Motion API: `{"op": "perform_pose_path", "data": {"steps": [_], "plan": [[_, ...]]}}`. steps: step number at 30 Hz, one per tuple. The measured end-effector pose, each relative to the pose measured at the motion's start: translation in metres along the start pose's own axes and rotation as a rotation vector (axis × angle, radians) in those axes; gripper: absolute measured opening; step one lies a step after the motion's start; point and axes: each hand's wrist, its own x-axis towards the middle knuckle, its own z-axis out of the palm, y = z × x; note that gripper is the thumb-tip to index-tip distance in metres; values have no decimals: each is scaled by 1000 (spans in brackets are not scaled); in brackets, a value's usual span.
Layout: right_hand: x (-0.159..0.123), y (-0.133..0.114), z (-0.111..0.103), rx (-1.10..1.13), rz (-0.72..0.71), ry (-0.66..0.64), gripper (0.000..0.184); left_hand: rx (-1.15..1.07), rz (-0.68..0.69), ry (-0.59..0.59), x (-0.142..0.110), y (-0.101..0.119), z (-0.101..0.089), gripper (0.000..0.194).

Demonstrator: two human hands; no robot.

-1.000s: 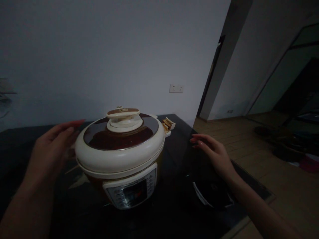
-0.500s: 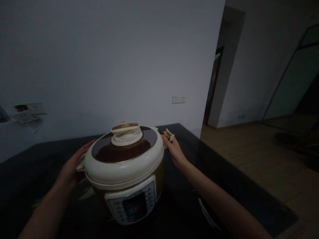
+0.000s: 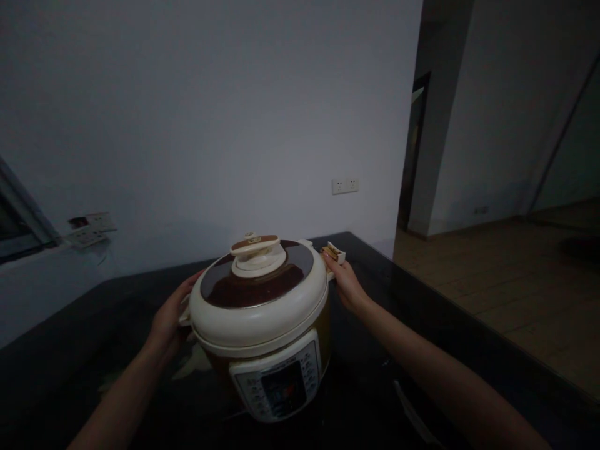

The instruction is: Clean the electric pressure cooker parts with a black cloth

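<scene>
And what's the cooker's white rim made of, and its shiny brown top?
The white rim looks like plastic: smooth, pale, with a soft sheen. The brown top could be glossy plastic or coated metal; it mirrors pale light, but I can't tell which.

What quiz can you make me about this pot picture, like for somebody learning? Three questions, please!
1. True or false: the lid is on the cooker.

2. Pick one. What colour is the wide outer ring around the lid's dark glass?
a) bright blue
b) creamy white
c) green

3. Count: how many hands are touching the cooker, and where?

Key:
1. True.
2. b.
3. Two: the left hand and the right hand, one at each side.
</scene>
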Motion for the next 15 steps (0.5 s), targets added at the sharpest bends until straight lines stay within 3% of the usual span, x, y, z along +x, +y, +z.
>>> {"op": "perform_pose_path", "data": {"steps": [8, 15], "plan": [[11, -10, -34, -13, -20, 61, 40, -114, 5, -74, 5, -18, 39, 39], [26, -17, -82, -52, -52, 106, 43, -177, 53, -162, 14, -39, 84, 44]]}}
